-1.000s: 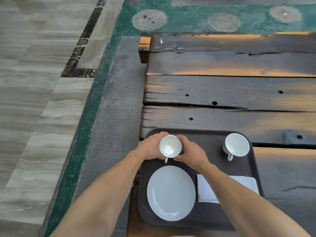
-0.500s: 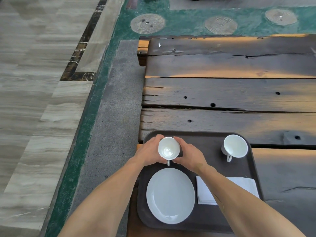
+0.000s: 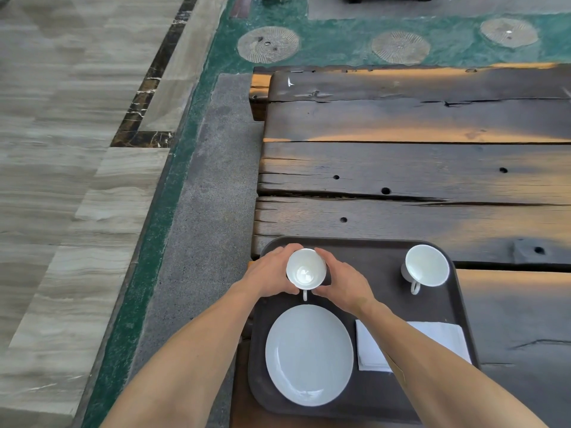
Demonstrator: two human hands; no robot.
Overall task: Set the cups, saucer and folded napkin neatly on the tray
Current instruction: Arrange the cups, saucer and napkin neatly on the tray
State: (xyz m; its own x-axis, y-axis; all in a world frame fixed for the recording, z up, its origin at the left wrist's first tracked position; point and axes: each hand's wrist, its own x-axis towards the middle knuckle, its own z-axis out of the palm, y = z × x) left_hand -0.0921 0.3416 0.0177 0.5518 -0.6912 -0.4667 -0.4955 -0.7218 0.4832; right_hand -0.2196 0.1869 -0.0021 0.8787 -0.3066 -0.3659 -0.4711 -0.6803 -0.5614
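1. Cups, saucer and napkin all sit on a dark tray (image 3: 380, 261) at the near edge of a plank table (image 3: 417, 162); stone floor lies to the left.
2. Left hand (image 3: 268, 273) curls its fingers against the left side of the near-left cup (image 3: 306, 268), holding it.
3. That cup stands upright in the tray's far-left corner, handle pointing toward the viewer – the right hand (image 3: 344, 284) wraps its other side.
4. Below it lies the white saucer (image 3: 309, 355), empty.
5. To the right, the folded napkin (image 3: 438, 338) lies flat, partly hidden by the right forearm.
6. Far right, a second cup (image 3: 426, 265) stands alone, handle also toward the viewer.
7. Judged step: squaring the held cup. Next likely calls for a gentle release – or lifting it onto the saucer.
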